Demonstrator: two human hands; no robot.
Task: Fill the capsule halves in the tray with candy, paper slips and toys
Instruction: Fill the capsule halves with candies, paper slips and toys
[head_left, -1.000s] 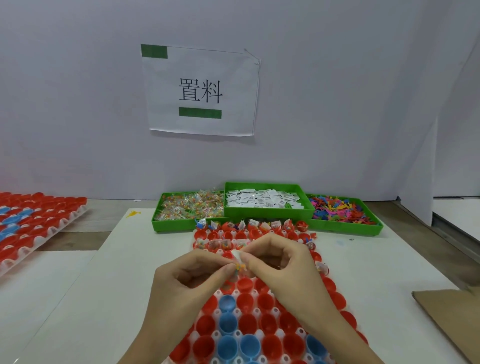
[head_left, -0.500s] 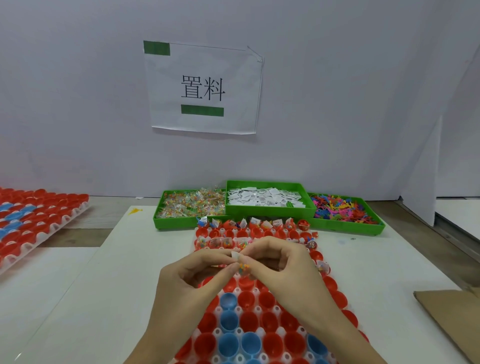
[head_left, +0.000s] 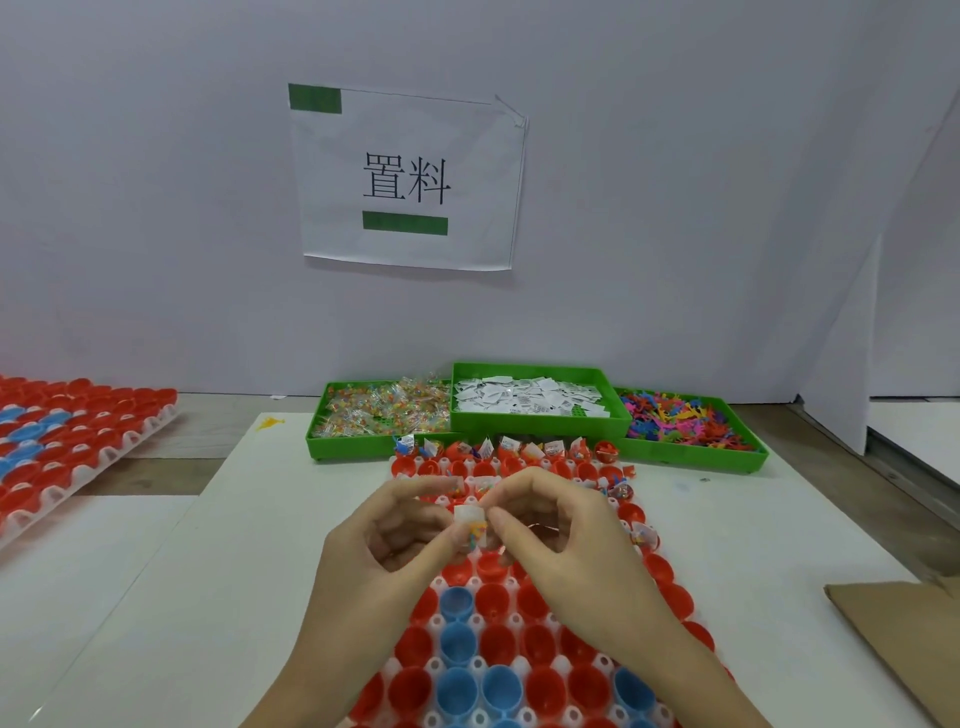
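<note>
Head view. Both hands meet at centre frame above the tray (head_left: 670, 587) of red and blue capsule halves. The left hand (head_left: 384, 551) and right hand (head_left: 561, 540) each pinch, fingertip to thumb, a small bundle (head_left: 471, 525): a white paper slip with a bit of coloured candy or toy under it; which of the two cannot be told. The bundle hangs just above the tray's middle rows, equally near both hands, its long axis roughly upright.

Far rows, upper part of the tray, already carry slips and fillings; near rows at lower centre look empty. Judgement: next drop goes straight down into an open half directly below the fingers.

Supply bins sit beyond the tray's far edge: candy bin (head_left: 379, 415) left, slip bin (head_left: 530, 400) centre, toy bin (head_left: 685, 423) right. Open table lies either side of the tray; cardboard (head_left: 893, 639) at lower right.
</note>
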